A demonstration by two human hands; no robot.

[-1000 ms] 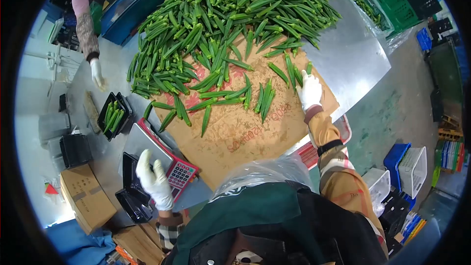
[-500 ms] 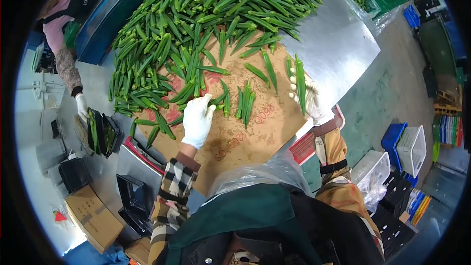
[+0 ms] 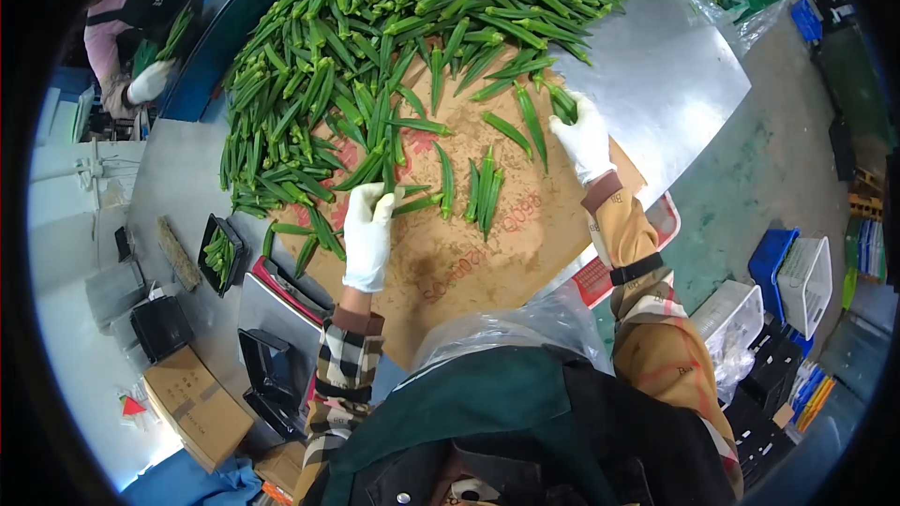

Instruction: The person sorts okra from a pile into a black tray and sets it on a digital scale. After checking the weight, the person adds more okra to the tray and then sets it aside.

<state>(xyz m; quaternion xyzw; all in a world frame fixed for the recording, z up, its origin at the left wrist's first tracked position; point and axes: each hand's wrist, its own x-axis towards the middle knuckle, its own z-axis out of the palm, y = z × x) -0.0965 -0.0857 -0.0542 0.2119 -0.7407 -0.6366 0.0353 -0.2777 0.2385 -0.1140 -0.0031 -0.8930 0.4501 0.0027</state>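
Note:
My right hand (image 3: 588,142), in a white glove, is turned back-up at the right of the cardboard sheet (image 3: 450,272). Its fingers close around okra pods (image 3: 561,101), whose ends stick out beyond them. At the left of the sheet is my left hand (image 3: 367,236), also gloved, fingers curled together. It touches the front edge of the okra pile (image 3: 375,66), next to a single okra pod (image 3: 418,204); what the fingertips grip, if anything, is hidden. Between my hands lie a small group of okra pods (image 3: 485,189) and several loose ones.
A metal table (image 3: 656,84) carries the cardboard. Left of it are a black tray of okra (image 3: 221,255), empty black trays (image 3: 267,370) and a cardboard box (image 3: 197,408). Across the table, a co-worker's gloved hand (image 3: 150,81) holds okra. Crates (image 3: 792,286) stand at right.
My right hand has turned from palm-up to back-up and moved up toward the pile with its okra. My left hand has shifted slightly. The co-worker's hand has left the black tray, lifting okra away.

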